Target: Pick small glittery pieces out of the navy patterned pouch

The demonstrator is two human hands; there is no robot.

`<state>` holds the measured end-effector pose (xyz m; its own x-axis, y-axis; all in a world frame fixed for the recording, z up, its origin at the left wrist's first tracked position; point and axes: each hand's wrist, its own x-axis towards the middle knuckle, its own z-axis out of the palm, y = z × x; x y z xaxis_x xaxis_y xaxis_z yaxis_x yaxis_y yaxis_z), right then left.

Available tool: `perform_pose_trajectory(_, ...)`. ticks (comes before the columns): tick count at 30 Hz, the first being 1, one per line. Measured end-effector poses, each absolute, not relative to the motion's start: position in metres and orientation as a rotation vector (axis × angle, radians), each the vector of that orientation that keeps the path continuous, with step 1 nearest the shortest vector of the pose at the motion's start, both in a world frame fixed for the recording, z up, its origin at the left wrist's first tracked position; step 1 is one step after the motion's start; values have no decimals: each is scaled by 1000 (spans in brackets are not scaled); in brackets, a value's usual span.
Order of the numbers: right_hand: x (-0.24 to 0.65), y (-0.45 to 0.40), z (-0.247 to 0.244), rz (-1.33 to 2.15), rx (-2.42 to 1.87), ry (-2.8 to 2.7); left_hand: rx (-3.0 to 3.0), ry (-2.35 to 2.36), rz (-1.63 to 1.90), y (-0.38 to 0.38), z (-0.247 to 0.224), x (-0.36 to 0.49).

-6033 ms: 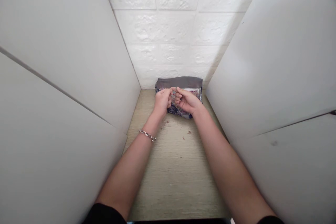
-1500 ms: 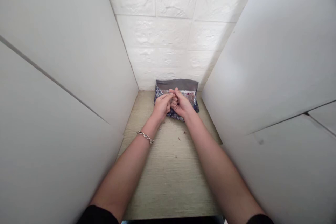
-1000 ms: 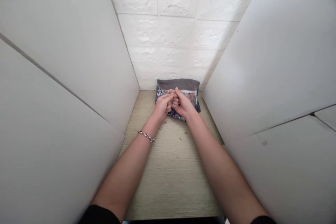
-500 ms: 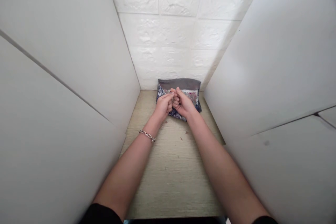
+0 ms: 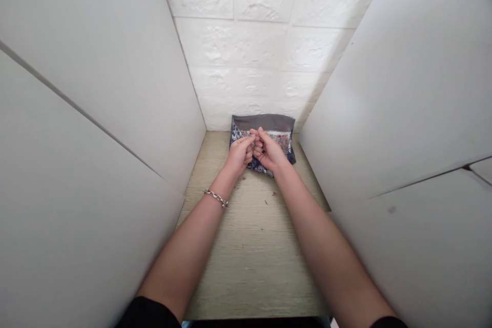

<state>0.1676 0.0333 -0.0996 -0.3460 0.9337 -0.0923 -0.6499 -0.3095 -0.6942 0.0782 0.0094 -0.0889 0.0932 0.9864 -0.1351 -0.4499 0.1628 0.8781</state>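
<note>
Both hands meet over a patterned, dark-blue pouch [image 5: 282,123] that has a grey inner flap and lies at the far end of the wooden surface. Small mixed bits, some reddish, show inside its mouth. My left hand [image 5: 240,155] is closed, thumb and fingertips pinched together. Against it, my right hand [image 5: 271,152] is also closed in a pinch, with its fingers curled. Whatever sits between the fingertips is too small to make out. A silver chain bracelet [image 5: 216,197] circles my left wrist.
Pale panels rise close on the left [image 5: 96,87] and right [image 5: 395,87]. A white embossed wall [image 5: 246,43] stands behind the pouch. On the wooden surface [image 5: 253,266] lie several small brown crumbs [image 5: 274,194].
Both hands keep practically the same pinched pose over the pouch. The whole view has shifted very slightly; nothing else has visibly moved.
</note>
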Motion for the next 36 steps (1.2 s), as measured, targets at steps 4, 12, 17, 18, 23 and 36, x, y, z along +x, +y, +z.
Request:
perform_pose_trajectory(4,167,33,-99,1841,-615,-703,778,891,1250,9,-89,78)
perform_pose_trajectory(12,167,31,-99,1777,-699,-745,805,900,1249,10,-91,79)
perform_pose_trajectory(17,165,32,-101,1717,-741,-765,814,905,1243,11,-92,79)
perform_pose_trajectory(18,165,32,-101,1713,-746,-769,813,903,1241,11,-92,79)
perform_pose_trajectory(23,165,31,-99,1704,-771,-796,797,907,1242,13,-94,78)
perform_pose_trajectory(36,169,31,-96,1592,-855,-948,786,874,1212,15,-96,76)
